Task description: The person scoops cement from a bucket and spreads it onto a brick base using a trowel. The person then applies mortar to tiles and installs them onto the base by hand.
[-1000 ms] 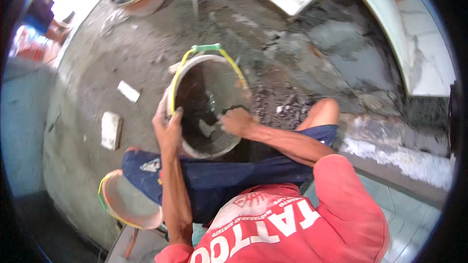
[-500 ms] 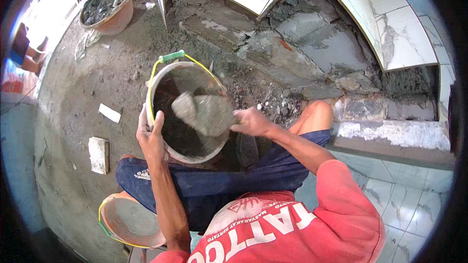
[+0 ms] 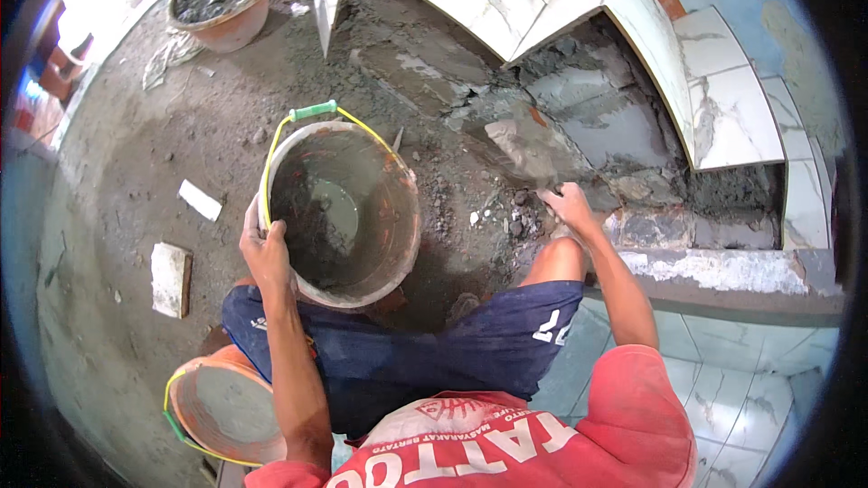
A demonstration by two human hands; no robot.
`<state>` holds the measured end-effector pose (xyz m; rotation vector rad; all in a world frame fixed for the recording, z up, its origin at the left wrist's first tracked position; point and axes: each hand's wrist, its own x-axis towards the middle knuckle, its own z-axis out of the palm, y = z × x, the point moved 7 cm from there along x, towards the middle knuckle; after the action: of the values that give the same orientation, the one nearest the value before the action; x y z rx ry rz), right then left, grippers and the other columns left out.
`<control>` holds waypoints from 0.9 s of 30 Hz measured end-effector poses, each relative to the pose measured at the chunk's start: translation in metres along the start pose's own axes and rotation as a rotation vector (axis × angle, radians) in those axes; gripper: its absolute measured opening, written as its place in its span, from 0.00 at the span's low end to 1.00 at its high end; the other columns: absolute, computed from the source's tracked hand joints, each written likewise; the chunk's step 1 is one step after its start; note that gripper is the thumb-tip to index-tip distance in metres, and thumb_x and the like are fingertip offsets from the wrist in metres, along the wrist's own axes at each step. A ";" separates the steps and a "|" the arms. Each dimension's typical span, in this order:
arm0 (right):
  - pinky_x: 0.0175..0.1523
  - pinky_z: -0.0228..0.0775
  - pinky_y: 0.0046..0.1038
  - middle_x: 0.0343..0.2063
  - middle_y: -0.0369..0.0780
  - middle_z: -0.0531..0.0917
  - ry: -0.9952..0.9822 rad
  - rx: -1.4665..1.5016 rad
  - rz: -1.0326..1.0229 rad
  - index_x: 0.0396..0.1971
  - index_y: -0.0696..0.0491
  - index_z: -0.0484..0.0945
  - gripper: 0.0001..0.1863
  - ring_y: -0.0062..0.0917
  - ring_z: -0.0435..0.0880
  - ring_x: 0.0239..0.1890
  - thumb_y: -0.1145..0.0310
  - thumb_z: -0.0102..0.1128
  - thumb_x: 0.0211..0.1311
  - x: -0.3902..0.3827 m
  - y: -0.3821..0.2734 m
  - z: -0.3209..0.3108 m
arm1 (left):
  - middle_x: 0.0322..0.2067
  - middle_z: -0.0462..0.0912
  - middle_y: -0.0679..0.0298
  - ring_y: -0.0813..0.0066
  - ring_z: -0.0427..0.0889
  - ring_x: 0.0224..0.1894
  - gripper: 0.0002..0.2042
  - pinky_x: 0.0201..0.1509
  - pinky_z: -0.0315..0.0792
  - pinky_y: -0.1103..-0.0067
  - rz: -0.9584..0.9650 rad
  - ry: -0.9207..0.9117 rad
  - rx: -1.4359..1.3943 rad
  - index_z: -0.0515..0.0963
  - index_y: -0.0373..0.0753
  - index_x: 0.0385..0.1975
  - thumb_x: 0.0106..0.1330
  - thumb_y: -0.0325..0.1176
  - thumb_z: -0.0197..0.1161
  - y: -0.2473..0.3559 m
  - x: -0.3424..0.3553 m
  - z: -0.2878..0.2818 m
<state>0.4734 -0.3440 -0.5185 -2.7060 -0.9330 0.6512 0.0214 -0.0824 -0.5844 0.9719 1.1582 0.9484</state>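
My left hand (image 3: 265,251) grips the left rim of a bucket (image 3: 384,208) standing in front of my crossed legs. Grey wet mortar (image 3: 339,208) lies at its bottom and smears its walls. The bucket's yellow handle with a green grip (image 3: 314,110) rests up against the far rim. Out to the right, my right hand (image 3: 570,206) is closed around the handle of a trowel (image 3: 553,161). Grey mortar sits on the blade, which is blurred by motion, over the rough mortar-covered steps (image 3: 506,99). Whether the blade touches the surface, I cannot tell.
White marbled tiles (image 3: 741,117) edge the steps in a zigzag. A tub of dark mix (image 3: 226,14) stands far left, and an orange bucket (image 3: 226,407) sits by my left elbow. A tile scrap (image 3: 199,200) and a white block (image 3: 171,280) lie on the floor.
My right hand has carried the loaded trowel from above the bucket rightward, over the steps. The left hand keeps its hold on the rim, and the bucket's inside now shows.
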 end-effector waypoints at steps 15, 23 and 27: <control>0.12 0.55 0.19 0.09 0.31 0.69 0.034 0.531 0.086 0.13 0.52 0.69 0.17 0.14 0.67 0.09 0.59 0.57 0.55 0.014 -0.027 -0.005 | 0.40 0.75 0.60 0.75 0.73 0.43 0.24 0.51 0.63 0.83 0.153 0.084 0.166 0.70 0.28 0.47 0.45 0.18 0.47 0.015 -0.013 0.013; 0.29 0.67 0.36 0.11 0.45 0.76 0.119 -0.028 -0.030 0.14 0.57 0.76 0.23 0.38 0.78 0.18 0.51 0.51 0.51 0.066 0.025 0.036 | 0.39 0.76 0.61 0.76 0.73 0.42 0.24 0.50 0.63 0.84 0.180 0.017 0.196 0.70 0.28 0.47 0.44 0.18 0.47 0.027 -0.018 0.041; 0.26 0.66 0.34 0.11 0.43 0.76 0.341 0.073 -0.113 0.13 0.57 0.76 0.23 0.35 0.78 0.17 0.51 0.51 0.52 0.039 0.009 0.001 | 0.38 0.76 0.62 0.76 0.73 0.41 0.24 0.48 0.64 0.84 0.201 0.014 0.217 0.70 0.28 0.47 0.45 0.18 0.46 0.026 -0.019 0.031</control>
<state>0.5048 -0.3267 -0.5354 -2.5644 -0.9411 0.1879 0.0469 -0.0967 -0.5500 1.2774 1.2089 1.0039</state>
